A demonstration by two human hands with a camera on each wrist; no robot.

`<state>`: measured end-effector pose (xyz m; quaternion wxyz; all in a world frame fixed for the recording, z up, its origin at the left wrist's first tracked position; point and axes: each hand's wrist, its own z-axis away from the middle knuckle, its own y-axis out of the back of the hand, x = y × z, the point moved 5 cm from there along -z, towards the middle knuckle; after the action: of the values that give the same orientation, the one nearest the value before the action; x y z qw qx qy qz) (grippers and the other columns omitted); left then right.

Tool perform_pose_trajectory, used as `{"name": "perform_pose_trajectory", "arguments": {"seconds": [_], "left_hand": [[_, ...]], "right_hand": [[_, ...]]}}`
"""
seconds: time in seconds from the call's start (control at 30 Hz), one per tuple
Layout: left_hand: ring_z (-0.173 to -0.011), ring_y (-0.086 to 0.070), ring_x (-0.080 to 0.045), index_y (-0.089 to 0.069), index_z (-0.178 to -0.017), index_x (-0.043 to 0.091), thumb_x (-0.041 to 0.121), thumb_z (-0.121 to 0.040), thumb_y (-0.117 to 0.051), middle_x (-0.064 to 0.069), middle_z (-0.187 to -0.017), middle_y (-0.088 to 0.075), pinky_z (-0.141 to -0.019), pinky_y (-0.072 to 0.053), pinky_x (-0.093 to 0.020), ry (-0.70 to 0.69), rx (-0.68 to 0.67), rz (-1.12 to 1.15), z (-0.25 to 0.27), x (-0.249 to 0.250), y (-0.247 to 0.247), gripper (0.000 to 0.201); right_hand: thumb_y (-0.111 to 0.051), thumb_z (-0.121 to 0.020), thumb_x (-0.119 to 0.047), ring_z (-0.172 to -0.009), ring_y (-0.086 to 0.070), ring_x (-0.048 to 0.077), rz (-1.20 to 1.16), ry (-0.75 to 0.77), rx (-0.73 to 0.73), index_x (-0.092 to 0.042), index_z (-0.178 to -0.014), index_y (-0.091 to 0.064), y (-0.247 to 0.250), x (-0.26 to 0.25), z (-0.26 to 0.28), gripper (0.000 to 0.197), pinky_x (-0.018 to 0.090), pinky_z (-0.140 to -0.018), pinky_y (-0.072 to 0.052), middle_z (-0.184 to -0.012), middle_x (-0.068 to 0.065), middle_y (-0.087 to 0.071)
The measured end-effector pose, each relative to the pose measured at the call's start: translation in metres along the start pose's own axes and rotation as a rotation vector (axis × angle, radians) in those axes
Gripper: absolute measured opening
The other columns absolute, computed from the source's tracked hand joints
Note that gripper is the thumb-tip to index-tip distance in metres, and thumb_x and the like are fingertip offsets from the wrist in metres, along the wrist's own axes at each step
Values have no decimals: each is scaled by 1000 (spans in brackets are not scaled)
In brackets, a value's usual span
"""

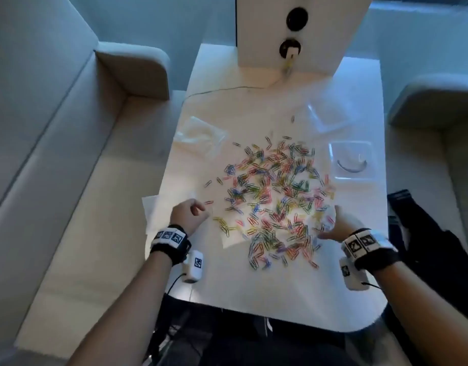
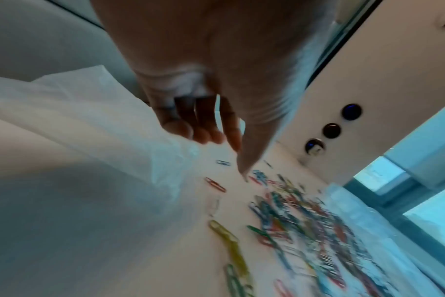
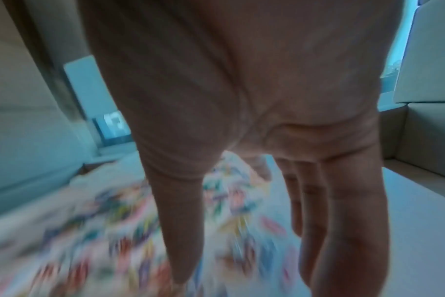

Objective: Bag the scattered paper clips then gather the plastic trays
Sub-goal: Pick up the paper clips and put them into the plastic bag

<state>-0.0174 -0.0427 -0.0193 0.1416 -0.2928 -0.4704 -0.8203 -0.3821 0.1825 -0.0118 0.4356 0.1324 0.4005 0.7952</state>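
Several coloured paper clips [image 1: 275, 196] lie scattered over the middle of the white table [image 1: 254, 291]. My left hand [image 1: 194, 211] hovers at the pile's left edge with its fingers loosely bent. In the left wrist view its thumb points down near a red clip [image 2: 215, 184], with nothing pinched. A translucent plastic bag [image 1: 158, 215] [image 2: 89, 130] lies under that hand and runs beneath the nearest clips. My right hand [image 1: 330, 228] is at the pile's right edge, fingers [image 3: 343, 221] straight down among blurred clips [image 3: 109, 221]. Two clear plastic trays [image 1: 333, 154] [image 1: 325, 114] sit at the right.
A crumpled clear plastic piece [image 1: 201, 136] lies at the table's back left. A white post with sockets [image 1: 293, 30] stands at the back, and a thin cable [image 1: 227, 89] runs from it. Sofas [image 1: 55, 154] flank the table. A black bag [image 1: 425, 233] lies to the right.
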Motion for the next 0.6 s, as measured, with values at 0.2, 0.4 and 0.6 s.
{"name": "perform_pose_trajectory", "arguments": {"seconds": [0.2,0.4,0.6], "left_hand": [[-82,-58,-24,-56,-102,16,41,-68,-84,-4,-87,-60,-74,-48,-34,227,115,0,-19,-44,-5,51],[-82,-61,-28,-58,-96,15,34,-78,-75,-6,-90,-64,-73,-49,-33,269,183,-6,-8,-60,-16,31],[-83,-65,-27,-72,-89,15,28,-88,-66,-3,-82,-71,-73,-43,-26,315,137,171,2,-72,-13,15]], "right_hand": [[-96,-31,-51,-115,-56,38,-14,-149,-11,-9,-149,-7,-61,27,24,154,43,-99,-49,-133,19,-30],[-84,-38,-72,-115,-52,39,-182,16,222,-9,-141,-28,-63,4,7,133,44,-102,-48,-130,17,-33],[-83,-56,-64,-121,-43,31,-84,142,230,-20,-146,-28,-76,-36,6,113,42,-101,-47,-137,11,-31]]}}
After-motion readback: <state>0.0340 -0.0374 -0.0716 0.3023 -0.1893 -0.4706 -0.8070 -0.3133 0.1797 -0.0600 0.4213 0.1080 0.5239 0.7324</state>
